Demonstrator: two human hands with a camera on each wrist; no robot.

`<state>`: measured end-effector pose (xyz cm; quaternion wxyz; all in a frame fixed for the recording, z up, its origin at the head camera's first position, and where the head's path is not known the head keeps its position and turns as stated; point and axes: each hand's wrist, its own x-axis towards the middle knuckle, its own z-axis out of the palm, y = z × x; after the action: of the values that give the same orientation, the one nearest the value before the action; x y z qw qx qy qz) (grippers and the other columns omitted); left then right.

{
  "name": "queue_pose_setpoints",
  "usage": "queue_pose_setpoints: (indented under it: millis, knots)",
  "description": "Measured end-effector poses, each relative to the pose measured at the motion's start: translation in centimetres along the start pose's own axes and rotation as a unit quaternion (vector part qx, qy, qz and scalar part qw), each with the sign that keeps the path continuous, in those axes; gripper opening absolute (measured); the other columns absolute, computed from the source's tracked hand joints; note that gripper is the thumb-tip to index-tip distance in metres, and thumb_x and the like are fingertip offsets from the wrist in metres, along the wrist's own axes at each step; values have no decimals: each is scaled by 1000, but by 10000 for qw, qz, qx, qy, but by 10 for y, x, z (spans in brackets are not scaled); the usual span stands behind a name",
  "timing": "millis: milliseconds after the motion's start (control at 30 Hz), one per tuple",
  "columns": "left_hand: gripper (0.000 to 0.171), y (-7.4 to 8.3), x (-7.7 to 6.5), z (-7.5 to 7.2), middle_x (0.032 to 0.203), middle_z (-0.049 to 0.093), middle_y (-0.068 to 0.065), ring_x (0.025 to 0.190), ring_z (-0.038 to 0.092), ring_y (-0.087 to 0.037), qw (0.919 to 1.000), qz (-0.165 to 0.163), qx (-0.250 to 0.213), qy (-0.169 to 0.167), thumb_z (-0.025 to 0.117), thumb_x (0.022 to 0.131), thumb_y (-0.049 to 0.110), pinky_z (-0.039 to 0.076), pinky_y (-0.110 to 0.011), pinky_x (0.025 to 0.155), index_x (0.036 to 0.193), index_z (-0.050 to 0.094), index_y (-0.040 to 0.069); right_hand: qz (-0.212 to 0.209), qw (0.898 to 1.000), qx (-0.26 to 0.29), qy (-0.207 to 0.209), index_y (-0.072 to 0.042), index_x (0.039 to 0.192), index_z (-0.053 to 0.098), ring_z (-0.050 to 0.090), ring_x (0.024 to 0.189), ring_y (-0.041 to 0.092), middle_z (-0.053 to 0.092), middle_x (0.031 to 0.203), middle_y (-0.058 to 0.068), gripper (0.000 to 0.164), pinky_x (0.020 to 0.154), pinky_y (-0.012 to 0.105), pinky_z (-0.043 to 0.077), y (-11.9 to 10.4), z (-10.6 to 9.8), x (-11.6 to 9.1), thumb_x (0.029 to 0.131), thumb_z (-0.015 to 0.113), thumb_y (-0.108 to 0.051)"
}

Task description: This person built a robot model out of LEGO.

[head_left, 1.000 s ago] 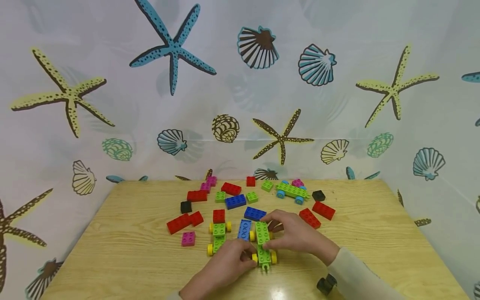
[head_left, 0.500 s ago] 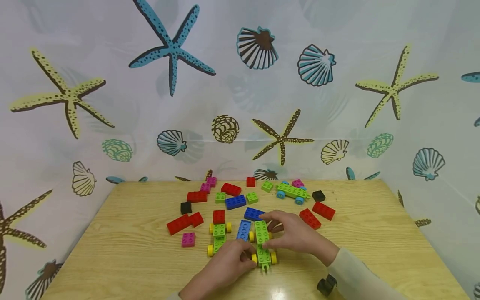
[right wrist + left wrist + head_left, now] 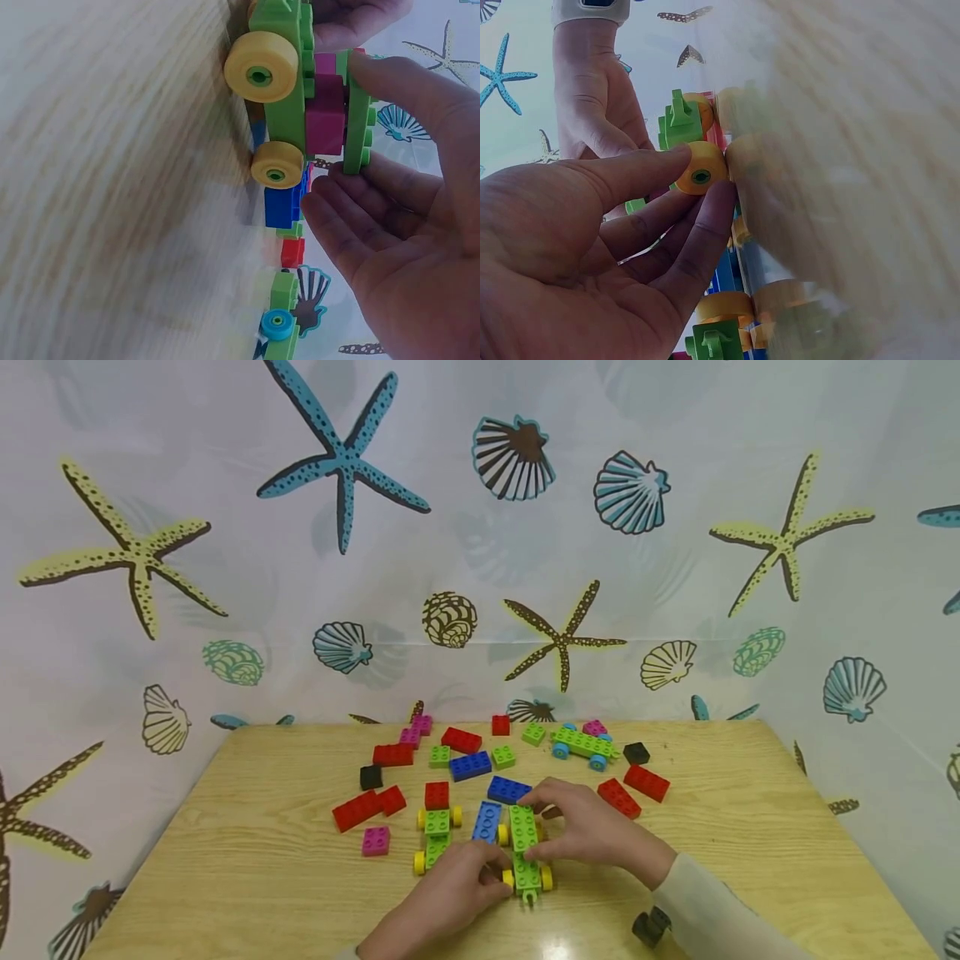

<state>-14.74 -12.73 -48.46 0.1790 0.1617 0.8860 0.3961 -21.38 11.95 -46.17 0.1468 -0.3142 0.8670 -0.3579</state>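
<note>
Nothing visibly shifts since the earlier frame: apparently steadying the green studded plastic car (image 3: 527, 878) on the table (image 3: 262, 860), the left hand (image 3: 453, 887) pinches a round yellow wheel (image 3: 701, 171), the right hand (image 3: 592, 827) its raised green plate (image 3: 522, 828).

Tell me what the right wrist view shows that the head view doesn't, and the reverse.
Right wrist only: a magenta brick sandwiched between the green plate and the yellow-wheeled base.
Head only: a black brick right of the blue-wheeled car, and the right sleeve.
Both: the green plate, the yellow-wheeled base, the blue-wheeled car, the left hand, and the right hand gripping the plate.
</note>
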Motion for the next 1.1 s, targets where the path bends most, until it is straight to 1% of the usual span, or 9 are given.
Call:
queue_pose_setpoints:
  millis: [33,133,333,467,567,733,800,967,1100]
  knots:
    - [21,4,-2,-1,111,80,-4,89,69,-11,10000,-47,-3,-1,85,100,13,63,-33,81,118,82,5,-21,9999,-121,-11,-11,144,70,72,129,29,70,138,4,61,113,53,61,-1,-1,0,95,92,-39]
    - [20,8,-4,-3,111,79,-3,89,69,-10,10000,-77,-4,14,85,100,13,62,-31,80,119,82,6,-41,9994,-353,-47,-11,143,71,72,127,30,71,137,4,61,111,54,62,-3,-3,1,94,92,-41]
    - [21,7,-1,-3,112,80,-5,91,69,-13,10000,-28,-83,-6,85,100,12,64,-35,81,120,82,5,10,9988,-491,-56,-12,144,71,72,127,28,71,137,3,61,110,53,62,-4,-4,1,94,91,-42]
    - [22,6,-1,-3,112,80,-5,91,69,-13,9999,-88,-112,-18,85,100,13,64,-34,81,120,82,6,66,9998,-206,-39,-11,145,70,70,131,28,70,139,3,62,114,53,61,-2,-2,0,95,91,-40]
    - [22,5,0,-2,112,80,-5,91,69,-13,9999,-79,-128,-26,85,100,13,64,-34,81,120,82,6,193,9995,239,-3,-11,147,69,68,136,31,69,143,5,62,118,54,58,1,1,-3,95,91,-37]
    - [20,2,0,-1,112,80,-5,91,70,-13,9999,-57,-136,-66,84,100,12,65,-36,82,119,82,5,452,9943,963,64,-14,153,65,64,144,39,66,154,9,65,123,60,52,5,7,-6,97,91,-33]
    - [21,2,-1,-2,113,79,-4,91,70,-12,9999,-89,-115,-92,84,101,13,64,-34,82,121,82,5,486,9923,1139,84,-15,154,64,64,145,41,64,157,10,65,124,61,52,6,10,-6,97,90,-32]
    - [22,1,-2,-2,115,80,-5,91,70,-11,9999,-104,-100,-60,84,101,14,64,-32,82,122,81,5,519,9906,1254,177,-15,151,66,65,144,38,66,153,9,62,124,61,51,6,14,-4,96,91,-31]
    - [23,1,-2,-3,114,79,-4,92,70,-13,9998,-124,-149,1,85,100,15,65,-35,82,122,81,6,560,9896,1300,242,-15,150,67,65,144,37,67,152,8,61,125,60,51,6,16,-4,96,91,-31]
